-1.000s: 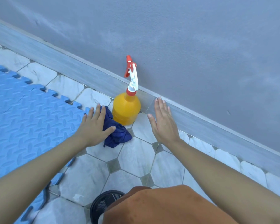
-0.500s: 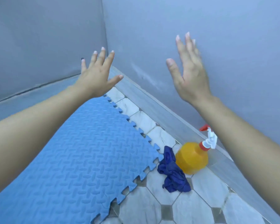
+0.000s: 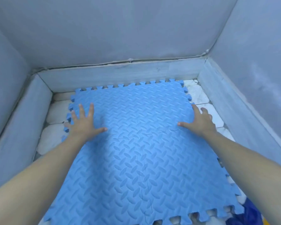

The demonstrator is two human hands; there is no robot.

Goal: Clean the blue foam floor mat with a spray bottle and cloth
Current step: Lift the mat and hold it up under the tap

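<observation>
Hands [image 3: 83, 122] [image 3: 199, 120] spread flat, blue ridged mat [image 3: 136, 159]

Grey walls [image 3: 136, 26], marble-tiled floor [image 3: 206, 111]

Your way is shut in on three sides by grey walls [image 3: 136, 30] with a raised skirting [image 3: 120, 75] at their foot, so the blue foam mat [image 3: 136, 159] fills nearly all the floor between them. You have only narrow strips of white tile [image 3: 55, 111] free along the left and right edges and almost none at the far edge, where the mat's teeth run close to the skirting. Your left hand [image 3: 83, 122] and right hand [image 3: 199, 120] sit at the mat's two side edges, leaving the broad middle open, while a dark blue cloth [image 3: 250, 213] crowds the near right corner.
</observation>
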